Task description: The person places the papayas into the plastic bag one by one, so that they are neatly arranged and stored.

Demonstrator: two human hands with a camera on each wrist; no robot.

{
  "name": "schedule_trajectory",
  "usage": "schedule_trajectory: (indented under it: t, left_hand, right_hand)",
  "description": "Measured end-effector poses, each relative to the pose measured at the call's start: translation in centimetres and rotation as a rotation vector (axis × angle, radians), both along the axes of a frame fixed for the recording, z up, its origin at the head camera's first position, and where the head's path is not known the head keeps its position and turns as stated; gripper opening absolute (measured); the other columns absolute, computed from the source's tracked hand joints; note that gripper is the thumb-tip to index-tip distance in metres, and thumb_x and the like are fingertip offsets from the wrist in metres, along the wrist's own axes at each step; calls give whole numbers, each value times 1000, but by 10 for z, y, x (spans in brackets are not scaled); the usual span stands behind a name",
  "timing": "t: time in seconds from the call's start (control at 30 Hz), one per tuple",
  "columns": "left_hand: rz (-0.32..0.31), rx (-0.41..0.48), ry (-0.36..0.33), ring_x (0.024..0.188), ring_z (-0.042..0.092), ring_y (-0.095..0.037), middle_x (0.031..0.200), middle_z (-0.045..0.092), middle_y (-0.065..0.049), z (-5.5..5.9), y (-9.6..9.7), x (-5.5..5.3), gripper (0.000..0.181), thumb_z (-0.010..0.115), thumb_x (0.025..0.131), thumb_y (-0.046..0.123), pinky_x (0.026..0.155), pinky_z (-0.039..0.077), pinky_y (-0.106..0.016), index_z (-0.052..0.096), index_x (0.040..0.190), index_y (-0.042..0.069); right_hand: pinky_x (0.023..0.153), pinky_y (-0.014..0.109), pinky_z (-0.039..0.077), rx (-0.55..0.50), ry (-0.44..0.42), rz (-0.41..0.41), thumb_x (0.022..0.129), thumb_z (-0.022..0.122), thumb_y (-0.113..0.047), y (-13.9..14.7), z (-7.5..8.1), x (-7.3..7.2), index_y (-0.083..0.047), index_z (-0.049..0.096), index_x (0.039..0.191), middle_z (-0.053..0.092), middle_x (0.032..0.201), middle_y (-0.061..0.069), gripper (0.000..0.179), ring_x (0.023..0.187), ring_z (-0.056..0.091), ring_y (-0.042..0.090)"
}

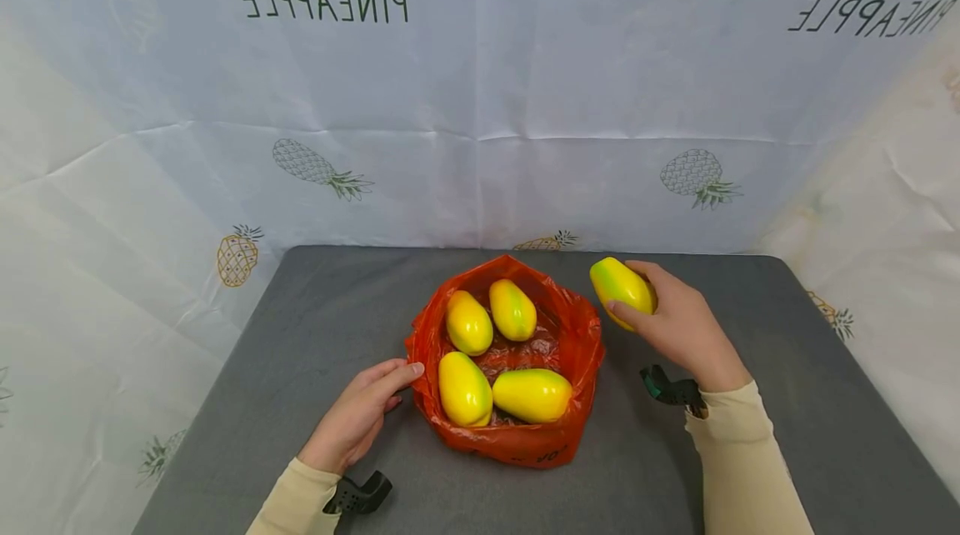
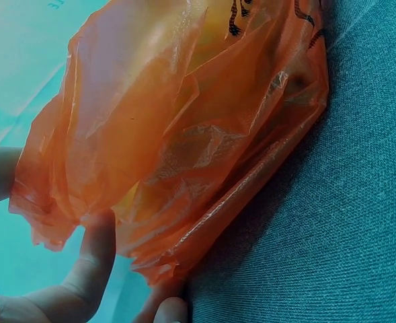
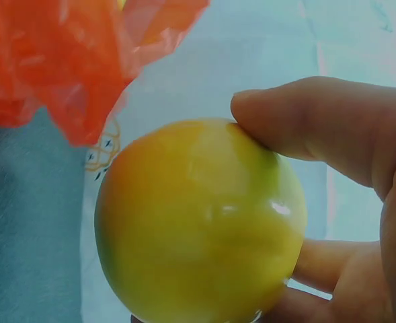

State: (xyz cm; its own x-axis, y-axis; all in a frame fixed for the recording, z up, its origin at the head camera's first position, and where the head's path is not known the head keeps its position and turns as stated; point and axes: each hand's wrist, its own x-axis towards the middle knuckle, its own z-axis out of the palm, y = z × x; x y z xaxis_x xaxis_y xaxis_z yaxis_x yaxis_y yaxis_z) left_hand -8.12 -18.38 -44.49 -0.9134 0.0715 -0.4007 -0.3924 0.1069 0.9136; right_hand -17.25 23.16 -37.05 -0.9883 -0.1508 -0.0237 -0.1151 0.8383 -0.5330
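A red plastic bag, its mouth spread wide, stands on the grey table with several yellow oval fruits inside. My left hand pinches the bag's left rim, thumb over the edge and a fingertip against the outer side. To the right of the bag, my right hand grips another fruit, a mango-like yellow-green one, between thumb and fingers. In the right wrist view this fruit's smooth rounded end faces the camera, with the bag's crumpled edge at upper left.
The grey table surrounds the bag and ends at a white cloth backdrop printed with pineapples. Cloth also hangs along both sides. Dark wrist straps show at both sleeves.
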Motion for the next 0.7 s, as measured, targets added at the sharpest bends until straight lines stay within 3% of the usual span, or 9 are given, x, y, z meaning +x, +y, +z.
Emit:
schedule_trajectory:
  t: [0.3, 0.7]
  left_hand:
    - [1, 8, -3, 141, 48, -26, 143, 65, -9, -1, 0, 0, 46, 68, 104, 44, 114, 35, -48, 72, 127, 4]
    - [1, 18, -2, 144, 46, -27, 145, 65, -9, -1, 0, 1, 47, 68, 105, 43, 116, 34, -50, 72, 130, 4]
  right_hand:
    - [86, 48, 57, -21, 53, 70, 102, 70, -51, -14, 12, 11, -10, 43, 163, 59, 151, 20, 78, 112, 62, 35]
    - [91, 51, 58, -56, 80, 133, 101, 74, -47, -28, 11, 18, -13, 48, 161, 59, 152, 16, 73, 115, 61, 33]
